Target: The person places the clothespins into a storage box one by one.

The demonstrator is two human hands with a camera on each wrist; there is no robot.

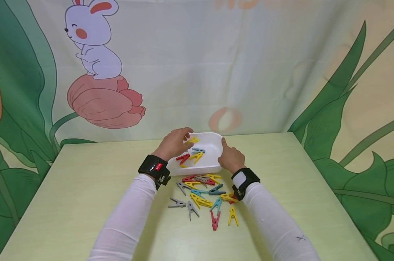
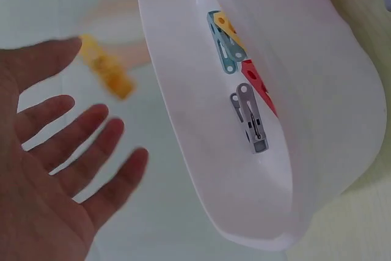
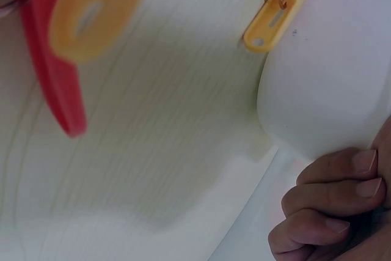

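My left hand (image 1: 175, 143) is over the left part of a white plastic tub (image 1: 213, 165), its fingers spread in the left wrist view. A blurred yellow clothespin (image 2: 107, 68) appears just off the thumb tip, with no finger curled round it. Inside the tub lie a grey clothespin (image 2: 252, 119), a red clothespin (image 1: 183, 158), a blue one (image 1: 198, 150) and a few yellow ones. At the tub's right end, my right hand (image 1: 232, 158) holds the rim. Its other fingers (image 3: 327, 197) are curled against the outer wall.
Several loose clothespins in red, yellow, blue and grey are scattered on the pale table (image 1: 92, 188) in front of the tub, between the forearms. A yellow clothespin (image 1: 233, 216) and a red clothespin (image 1: 215, 220) lie nearest the front. A printed curtain (image 1: 184, 72) hangs behind the table.
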